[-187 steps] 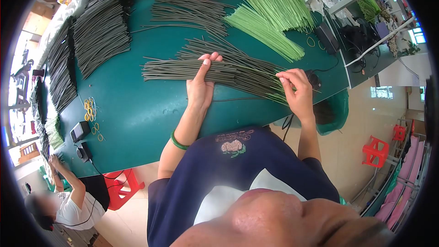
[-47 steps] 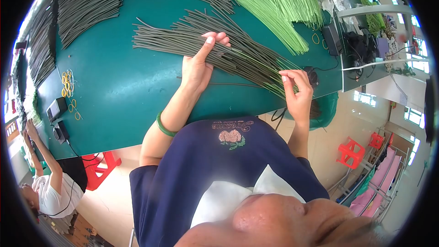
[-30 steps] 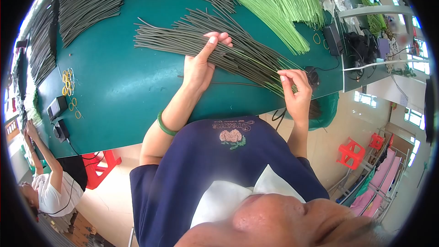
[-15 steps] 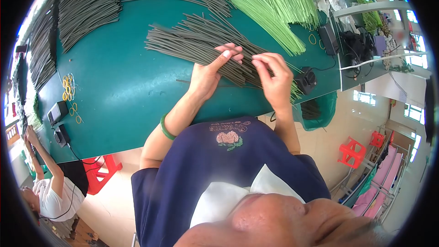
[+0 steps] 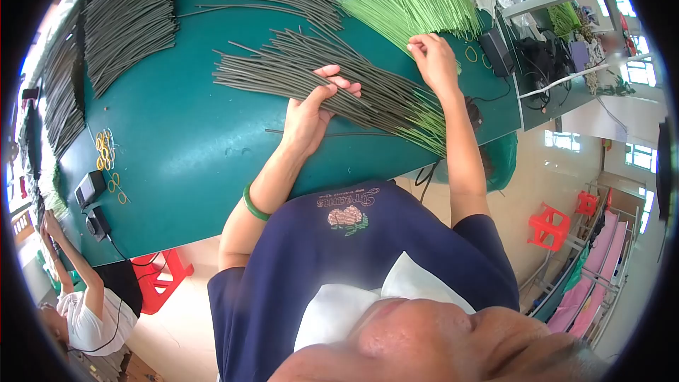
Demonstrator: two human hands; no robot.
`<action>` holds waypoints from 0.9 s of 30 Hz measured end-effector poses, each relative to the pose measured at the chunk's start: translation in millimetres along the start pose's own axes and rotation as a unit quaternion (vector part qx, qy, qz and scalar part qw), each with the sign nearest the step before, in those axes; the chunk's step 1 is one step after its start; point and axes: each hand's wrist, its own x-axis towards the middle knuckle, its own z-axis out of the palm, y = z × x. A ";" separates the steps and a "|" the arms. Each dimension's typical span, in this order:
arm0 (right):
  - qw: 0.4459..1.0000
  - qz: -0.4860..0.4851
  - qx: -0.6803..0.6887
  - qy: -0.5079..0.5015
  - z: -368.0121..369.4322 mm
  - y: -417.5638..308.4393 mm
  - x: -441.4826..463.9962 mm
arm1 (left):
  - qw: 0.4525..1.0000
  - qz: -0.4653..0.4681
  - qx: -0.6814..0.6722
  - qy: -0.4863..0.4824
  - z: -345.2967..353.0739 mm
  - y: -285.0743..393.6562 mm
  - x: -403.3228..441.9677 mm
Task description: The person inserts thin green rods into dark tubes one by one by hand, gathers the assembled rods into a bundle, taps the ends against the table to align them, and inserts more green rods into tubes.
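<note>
A fan of thin dark grey-green stems (image 5: 283, 60) lies across the table in front of me, with light green tips (image 5: 426, 127) at its right end. My left hand (image 5: 311, 113), a green bangle on its wrist, is closed around some of these dark stems, thumb on top and fingertips showing behind. Further up and to the right, my right hand (image 5: 435, 64) is pinched at the lower end of a pile of thin light green stems (image 5: 382, 18). What sits between its fingertips is too small to make out.
More dark stems (image 5: 131, 25) lie at upper left and at the top. Yellow rings (image 5: 105, 148) and black adapters (image 5: 90, 187) rest at left. A metal rack (image 5: 562, 3) stands at right, red stools (image 5: 548, 226) on the floor. Another person (image 5: 92, 304) works at lower left.
My right hand has moved up and right, from the right end of the dark stems to the light green pile. My left hand keeps its hold; the whole view has shifted slightly.
</note>
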 end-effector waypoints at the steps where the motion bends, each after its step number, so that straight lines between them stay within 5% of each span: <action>1: 1.000 -0.003 -0.020 -0.005 5.5 1.6 3.7 | 1.000 0.003 -0.013 -0.007 -1.4 -0.3 1.1; 17: 0.986 -0.084 -0.141 -0.007 16.4 6.6 6.1 | 0.999 0.018 -0.012 0.023 -1.3 1.9 1.6; 27: 0.997 -0.037 0.057 0.036 -22.2 -17.7 -5.2 | 0.998 0.042 -0.035 0.044 -5.5 2.7 4.5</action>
